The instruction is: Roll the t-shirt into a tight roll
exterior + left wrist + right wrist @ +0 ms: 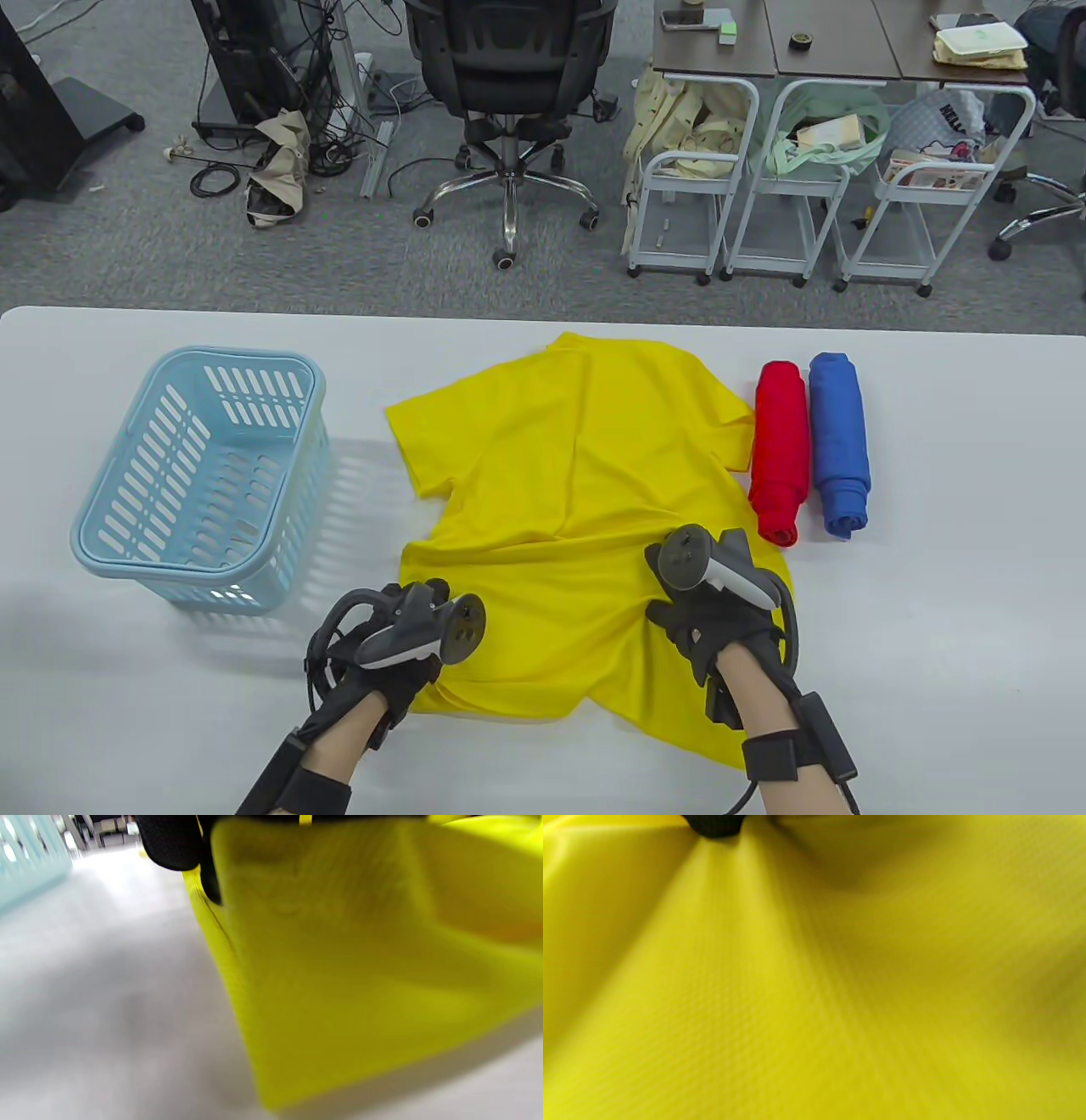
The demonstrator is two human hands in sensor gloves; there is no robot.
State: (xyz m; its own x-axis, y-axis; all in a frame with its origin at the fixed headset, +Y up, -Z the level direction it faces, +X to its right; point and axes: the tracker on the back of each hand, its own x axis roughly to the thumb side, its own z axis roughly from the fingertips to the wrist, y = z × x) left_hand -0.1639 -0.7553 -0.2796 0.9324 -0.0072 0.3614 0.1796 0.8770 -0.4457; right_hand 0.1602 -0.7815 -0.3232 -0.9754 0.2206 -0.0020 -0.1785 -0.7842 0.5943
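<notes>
A yellow t-shirt (577, 475) lies spread on the white table (933, 594), collar end away from me, its near part creased and bunched. My left hand (407, 645) grips the shirt's near left edge; in the left wrist view the yellow cloth (360, 963) hangs lifted off the table from black gloved fingers (174, 844). My right hand (704, 620) holds a gathered fold of the shirt near its right side. The right wrist view is filled with yellow cloth (814, 984), with one dark fingertip (715, 825) at the top.
A light blue plastic basket (204, 475) stands on the table to the left of the shirt. A rolled red shirt (779, 450) and a rolled blue shirt (838, 441) lie side by side at its right. An office chair (509, 102) and carts stand beyond the table.
</notes>
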